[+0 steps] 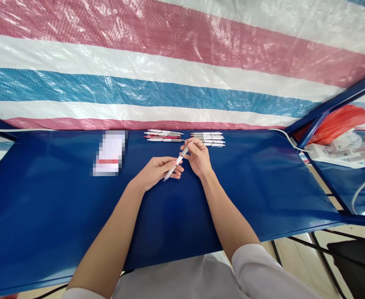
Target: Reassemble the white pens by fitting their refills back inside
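Note:
Between my two hands a white pen (178, 160) with a grey grip is held at a slant over the table. My left hand (157, 171) pinches its lower, clicker-side part between thumb and fingers. The fingers of my right hand (198, 157) close on the grey upper part near the tip. Just beyond my hands lie two groups of pens: a left group (164, 135) of white pens with a red one among them, and a right group (212, 137) of mostly white and grey pens, partly hidden by my right hand.
The blue table (61, 232) carries a pixelated white rectangular object (110, 151) at the left. A striped plastic sheet (157, 91) hangs behind. To the right are a blue frame post (334, 99), a red plastic bag (341, 122) and a white cable (290, 139).

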Demonstrator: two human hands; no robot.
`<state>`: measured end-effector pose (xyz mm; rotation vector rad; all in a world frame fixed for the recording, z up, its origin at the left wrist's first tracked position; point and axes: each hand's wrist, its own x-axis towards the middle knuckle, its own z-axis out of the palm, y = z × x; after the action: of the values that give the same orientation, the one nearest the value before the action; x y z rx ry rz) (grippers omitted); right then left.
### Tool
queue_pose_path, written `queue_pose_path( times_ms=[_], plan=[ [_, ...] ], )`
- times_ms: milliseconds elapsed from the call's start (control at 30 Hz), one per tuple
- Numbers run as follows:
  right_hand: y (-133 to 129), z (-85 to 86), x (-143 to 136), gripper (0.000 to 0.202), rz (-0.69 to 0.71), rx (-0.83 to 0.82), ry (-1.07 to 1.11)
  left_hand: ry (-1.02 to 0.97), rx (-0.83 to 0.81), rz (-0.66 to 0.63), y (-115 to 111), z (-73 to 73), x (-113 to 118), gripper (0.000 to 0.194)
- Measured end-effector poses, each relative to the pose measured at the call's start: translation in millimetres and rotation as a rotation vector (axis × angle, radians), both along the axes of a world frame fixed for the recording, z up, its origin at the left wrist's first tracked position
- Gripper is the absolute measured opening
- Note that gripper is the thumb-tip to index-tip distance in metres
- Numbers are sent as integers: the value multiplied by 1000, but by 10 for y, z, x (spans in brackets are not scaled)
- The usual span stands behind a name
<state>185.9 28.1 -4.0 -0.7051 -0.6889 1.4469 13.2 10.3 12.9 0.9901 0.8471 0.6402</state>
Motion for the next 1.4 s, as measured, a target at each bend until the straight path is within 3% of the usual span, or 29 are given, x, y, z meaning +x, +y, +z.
queue_pose_path(
  times_ms=[167,433,500,733,867,1033,1233,1400],
  plan=[
    [6,1,-1,25,14,-19,59,26,29,-3,-6,0,23,39],
    [27,3,-44,29,-133,-63,-27,378,466,149,-1,-95,77,36],
    [22,8,-46,28,-138,-61,-34,366,457,133,-1,-108,80,38],
    [7,18,0,29,-11,-39,-3,63,113,30,-11,-48,43,41],
    [2,11,12,29,26,-31,50,-3,25,-23,-13,-18,41,39],
    [9,9,0,30,-15,-25,74,88,169,5,-9,-38,67,38],
    [28,11,-30,32,-116,-51,10,361,485,188,-20,-127,116,38],
    [29,23,-24,27,-101,-49,-7,262,348,123,-22,-77,123,42]
  ],
)
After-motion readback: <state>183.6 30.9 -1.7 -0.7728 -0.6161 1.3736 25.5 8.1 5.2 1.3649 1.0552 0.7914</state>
